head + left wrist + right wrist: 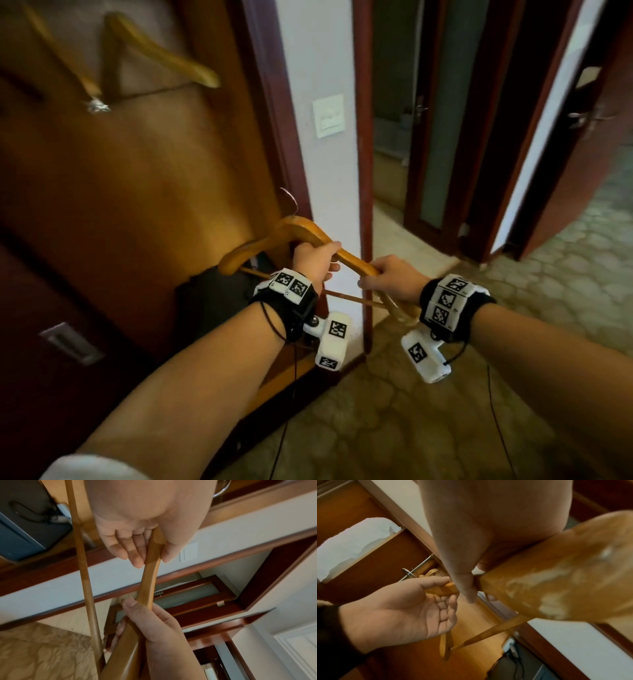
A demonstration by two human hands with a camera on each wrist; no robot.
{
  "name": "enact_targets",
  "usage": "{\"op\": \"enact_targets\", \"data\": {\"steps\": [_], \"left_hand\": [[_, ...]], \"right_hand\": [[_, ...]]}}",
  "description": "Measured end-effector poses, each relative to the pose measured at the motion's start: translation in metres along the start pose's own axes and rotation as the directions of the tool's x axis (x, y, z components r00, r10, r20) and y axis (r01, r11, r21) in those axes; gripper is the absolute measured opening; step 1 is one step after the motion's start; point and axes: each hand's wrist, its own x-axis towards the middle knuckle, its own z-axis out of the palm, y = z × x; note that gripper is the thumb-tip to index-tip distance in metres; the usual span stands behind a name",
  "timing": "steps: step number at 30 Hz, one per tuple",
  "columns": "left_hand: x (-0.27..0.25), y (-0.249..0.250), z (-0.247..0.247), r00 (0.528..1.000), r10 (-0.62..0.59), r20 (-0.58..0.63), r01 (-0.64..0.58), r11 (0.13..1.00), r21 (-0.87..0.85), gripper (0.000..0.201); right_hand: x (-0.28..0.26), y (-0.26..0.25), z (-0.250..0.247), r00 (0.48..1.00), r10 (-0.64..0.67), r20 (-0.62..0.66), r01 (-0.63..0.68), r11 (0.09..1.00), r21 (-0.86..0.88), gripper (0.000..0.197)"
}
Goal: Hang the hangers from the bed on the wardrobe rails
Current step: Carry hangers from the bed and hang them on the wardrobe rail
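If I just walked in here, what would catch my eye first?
Both hands grip one wooden hanger at centre: the left hand near its middle, the right hand on its arm. Up left, more hangers hang inside the wardrobe.

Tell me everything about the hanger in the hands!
The wooden hanger looks honey-brown and glossy, with curved shoulders, a thin crossbar and a metal hook on top. It is held tilted in front of the open wardrobe. The left hand grips near its middle, and the right hand grips its right arm.
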Motion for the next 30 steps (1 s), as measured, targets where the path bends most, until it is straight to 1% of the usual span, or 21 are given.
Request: {"op": "enact_targets", "data": {"steps": [4, 7, 9, 12, 14, 20, 25, 30], "left_hand": [[0.026, 0.003, -0.064, 0.999, -0.004, -0.033, 0.004, 1.0, -0.008, 0.012], [0.045, 0.007, -0.104, 0.998, -0.013, -0.062, 0.012, 1.0, -0.023, 0.014], [0.055, 0.01, -0.125, 0.997, -0.033, -0.071, 0.031, 0.999, -0.028, 0.017], [0.069, 0.013, -0.143, 0.997, -0.05, -0.065, 0.047, 0.998, -0.039, 0.022], [0.08, 0.016, -0.149, 0.997, -0.05, -0.065, 0.048, 0.998, -0.035, 0.022], [0.109, 0.038, -0.143, 0.998, 0.005, -0.067, -0.008, 0.999, -0.044, 0.009], [0.136, 0.077, -0.135, 0.998, 0.037, -0.045, -0.038, 0.999, -0.025, 0.008], [0.161, 0.124, -0.123, 0.991, 0.116, -0.069, -0.116, 0.993, 0.007, 0.01]], "right_hand": [[0.031, -0.048, 0.037, 0.999, -0.037, 0.008, 0.037, 0.999, 0.003, 0.013], [0.051, -0.08, 0.058, 0.995, -0.099, 0.015, 0.1, 0.995, -0.03, 0.011], [0.062, -0.097, 0.07, 0.992, -0.123, 0.036, 0.125, 0.991, -0.045, 0.012], [0.075, -0.111, 0.08, 0.988, -0.144, 0.058, 0.147, 0.987, -0.058, 0.015], [0.085, -0.117, 0.081, 0.988, -0.148, 0.049, 0.15, 0.988, -0.047, 0.015], [0.115, -0.129, 0.065, 0.985, -0.175, 0.01, 0.175, 0.984, -0.021, 0.015], [0.149, -0.144, 0.034, 0.979, -0.201, -0.037, 0.2, 0.979, -0.033, 0.017], [0.173, -0.156, -0.006, 0.964, -0.245, -0.103, 0.243, 0.97, -0.027, 0.018]]}}
